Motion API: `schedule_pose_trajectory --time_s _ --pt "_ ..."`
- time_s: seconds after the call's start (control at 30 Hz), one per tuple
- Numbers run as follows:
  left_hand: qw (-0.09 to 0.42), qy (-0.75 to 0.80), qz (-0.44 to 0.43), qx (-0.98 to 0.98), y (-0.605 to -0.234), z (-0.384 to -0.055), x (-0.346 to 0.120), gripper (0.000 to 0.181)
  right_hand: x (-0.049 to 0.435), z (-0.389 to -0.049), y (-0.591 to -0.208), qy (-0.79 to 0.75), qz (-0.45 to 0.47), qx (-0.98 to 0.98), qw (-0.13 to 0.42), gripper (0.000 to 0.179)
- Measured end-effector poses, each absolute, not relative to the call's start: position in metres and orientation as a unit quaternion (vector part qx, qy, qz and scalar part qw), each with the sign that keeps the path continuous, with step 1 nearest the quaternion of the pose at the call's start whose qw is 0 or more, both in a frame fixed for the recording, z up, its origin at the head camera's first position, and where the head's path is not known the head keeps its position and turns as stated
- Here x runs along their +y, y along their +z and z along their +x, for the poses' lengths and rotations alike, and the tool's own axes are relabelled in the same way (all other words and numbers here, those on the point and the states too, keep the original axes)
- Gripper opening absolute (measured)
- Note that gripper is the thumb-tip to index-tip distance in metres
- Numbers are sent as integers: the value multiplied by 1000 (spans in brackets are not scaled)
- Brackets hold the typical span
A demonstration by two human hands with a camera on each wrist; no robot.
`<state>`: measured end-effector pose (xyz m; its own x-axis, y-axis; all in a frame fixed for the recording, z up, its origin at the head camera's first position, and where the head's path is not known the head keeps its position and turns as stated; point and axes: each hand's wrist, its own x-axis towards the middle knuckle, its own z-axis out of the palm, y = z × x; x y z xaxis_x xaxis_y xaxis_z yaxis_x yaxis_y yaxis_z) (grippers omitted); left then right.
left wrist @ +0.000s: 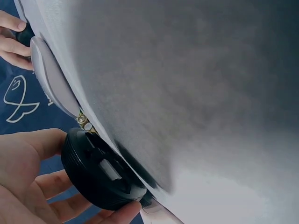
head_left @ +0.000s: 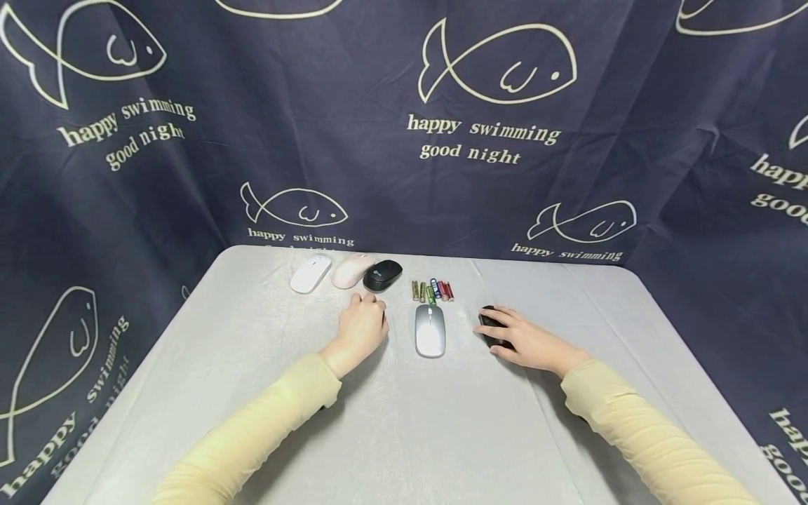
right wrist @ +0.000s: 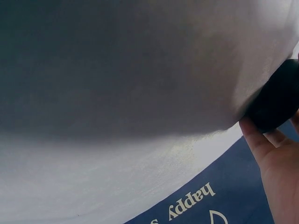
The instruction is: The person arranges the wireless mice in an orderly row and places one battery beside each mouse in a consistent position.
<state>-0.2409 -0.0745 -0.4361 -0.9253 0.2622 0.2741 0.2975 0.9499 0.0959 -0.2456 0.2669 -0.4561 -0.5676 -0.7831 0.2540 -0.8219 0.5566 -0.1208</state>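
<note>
My left hand grips a black mouse by its edges, thumb on one side and fingertips on the other. In the left wrist view its ribbed side and a recess with a pale piece inside face the camera; in the head view the hand hides nearly all of it. Over on the right, my right hand holds another black mouse, fingers over its top and sides. Between the hands lies a silver-grey mouse, just in front of several small batteries.
Beyond the left hand, a white mouse, a pale pink mouse and a third black mouse lie in a row near the back edge. A pale cloth covers the table; a dark blue fish-print curtain hangs around it.
</note>
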Motion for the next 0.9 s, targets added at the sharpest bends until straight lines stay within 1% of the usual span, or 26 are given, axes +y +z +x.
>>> schedule_pose_trajectory --time_s 0.33,0.5,0.9 --pt "104 -64 -140 -983 -437 -242 -73 22 266 -244 -454 113 455 -879 85 42" --pt "91 -68 -141 -983 -436 -243 -73 26 266 -244 -454 108 456 -879 88 43" --pt "94 -66 -155 -981 -434 -244 -73 37 265 -242 -452 111 451 -881 84 42"
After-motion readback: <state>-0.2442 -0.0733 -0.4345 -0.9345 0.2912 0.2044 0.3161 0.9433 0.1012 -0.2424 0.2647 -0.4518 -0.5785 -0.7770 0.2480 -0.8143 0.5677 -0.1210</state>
